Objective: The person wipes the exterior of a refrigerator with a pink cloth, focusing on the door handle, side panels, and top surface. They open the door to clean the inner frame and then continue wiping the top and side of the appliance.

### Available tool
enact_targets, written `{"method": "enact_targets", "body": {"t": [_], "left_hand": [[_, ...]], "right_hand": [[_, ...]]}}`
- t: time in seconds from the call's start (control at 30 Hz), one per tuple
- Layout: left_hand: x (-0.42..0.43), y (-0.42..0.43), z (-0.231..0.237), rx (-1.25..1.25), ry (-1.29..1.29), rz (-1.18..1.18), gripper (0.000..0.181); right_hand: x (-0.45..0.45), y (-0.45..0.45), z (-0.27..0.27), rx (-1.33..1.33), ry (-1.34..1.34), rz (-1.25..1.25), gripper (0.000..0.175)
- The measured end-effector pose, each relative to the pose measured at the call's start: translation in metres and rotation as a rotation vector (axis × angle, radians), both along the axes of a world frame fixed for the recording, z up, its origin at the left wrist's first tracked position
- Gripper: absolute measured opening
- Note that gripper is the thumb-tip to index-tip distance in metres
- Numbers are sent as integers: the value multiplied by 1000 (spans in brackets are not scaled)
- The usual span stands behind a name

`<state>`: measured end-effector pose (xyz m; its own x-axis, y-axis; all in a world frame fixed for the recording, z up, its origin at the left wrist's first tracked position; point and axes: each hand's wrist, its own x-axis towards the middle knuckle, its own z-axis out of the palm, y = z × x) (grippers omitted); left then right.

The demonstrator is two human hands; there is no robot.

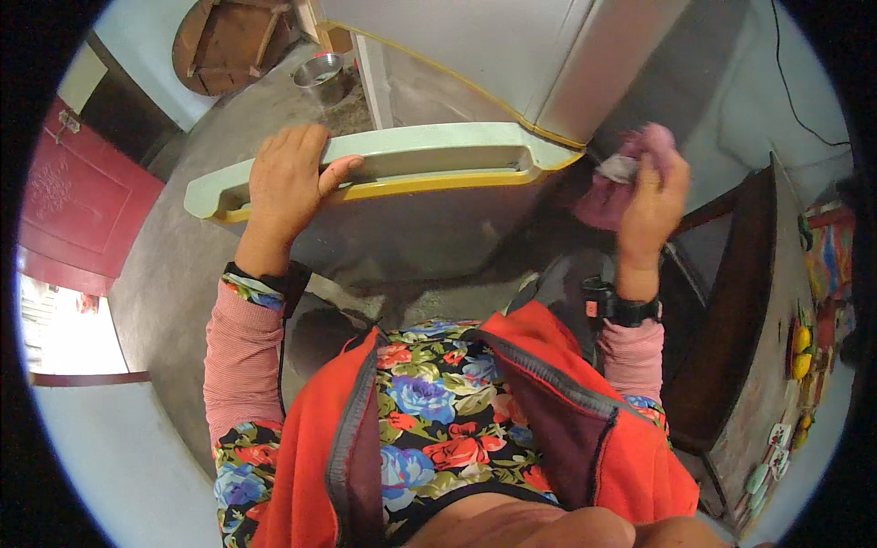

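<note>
My left hand (284, 175) grips the left part of a refrigerator door (425, 140), with the thumb over its recessed handle. The door stands ajar; its top edge is pale green with yellow trim, and its dark glossy front faces me. To the right, my right hand (654, 202) holds a crumpled pink cloth (603, 205) with a whitish patch, a little apart from the door's hinged end. The cloth is slightly blurred. Behind the door rises the pale refrigerator body (466, 55), and its inside is mostly hidden.
A metal pot (320, 77) stands on the concrete floor near a round wooden tabletop (229, 44) leaning on the wall. At right is a dark wooden table (726, 308) with decorated items along it. A red door (82, 198) is at left. A black cable (788, 89) hangs on the right wall.
</note>
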<state>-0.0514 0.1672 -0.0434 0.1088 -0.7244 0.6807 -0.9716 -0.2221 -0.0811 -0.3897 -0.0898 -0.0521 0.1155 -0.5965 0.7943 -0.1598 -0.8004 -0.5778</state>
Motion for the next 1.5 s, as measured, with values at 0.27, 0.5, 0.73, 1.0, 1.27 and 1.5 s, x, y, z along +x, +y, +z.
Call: {"method": "enact_targets", "body": {"t": [0.27, 0.5, 0.73, 1.0, 1.27, 1.5], "left_hand": [[0, 4, 0, 83, 67, 44, 49], [-26, 9, 6, 105, 62, 122, 48], [-56, 23, -1, 103, 49, 215, 44], [-88, 43, -3, 61, 18, 221, 44], [-103, 54, 2, 136, 86, 272, 44], [-104, 53, -4, 130, 59, 273, 43]], "right_hand": [[81, 64, 1, -594, 558, -21, 23], [39, 43, -15, -584, 425, 109, 41], [20, 12, -36, 60, 63, -10, 21], [58, 32, 6, -422, 393, 209, 19], [48, 15, 20, -359, 575, 223, 8], [31, 0, 10, -234, 559, 173, 7]]}}
